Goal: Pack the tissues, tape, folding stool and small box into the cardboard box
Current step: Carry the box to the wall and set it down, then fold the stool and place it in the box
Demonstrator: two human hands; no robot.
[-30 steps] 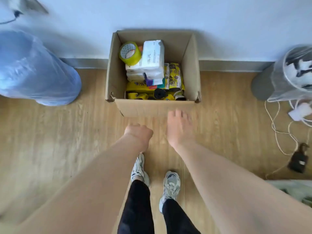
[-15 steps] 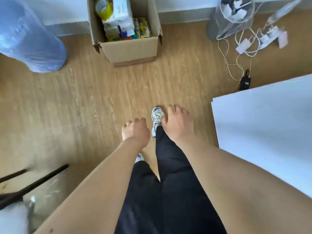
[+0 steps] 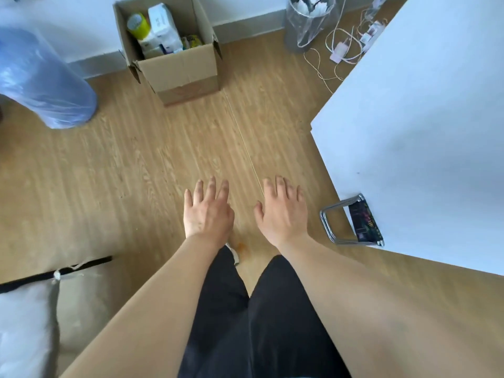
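Observation:
The open cardboard box point(image 3: 185, 72) stands on the wooden floor by the far wall. Inside it I see a yellow tape roll point(image 3: 138, 25) and white tissue packs point(image 3: 163, 28), with more items below them. A folding stool point(image 3: 351, 222) with a chrome frame and dark patterned seat pokes out from under the white table, to the right of my hands. My left hand point(image 3: 207, 211) and my right hand point(image 3: 282, 211) hover over the floor, fingers spread, holding nothing. No small box can be told apart.
A white table point(image 3: 425, 132) fills the right side. A blue plastic-wrapped cylinder point(image 3: 41, 77) lies at the far left. A clear-wrapped bin point(image 3: 308, 20) and cables with chargers point(image 3: 346, 47) sit by the wall. A cushion with a black strap point(image 3: 32, 309) is at lower left.
I have stepped back from the box and turned right; the table and folding stool have come into view. My left hand went from curled to spread open.

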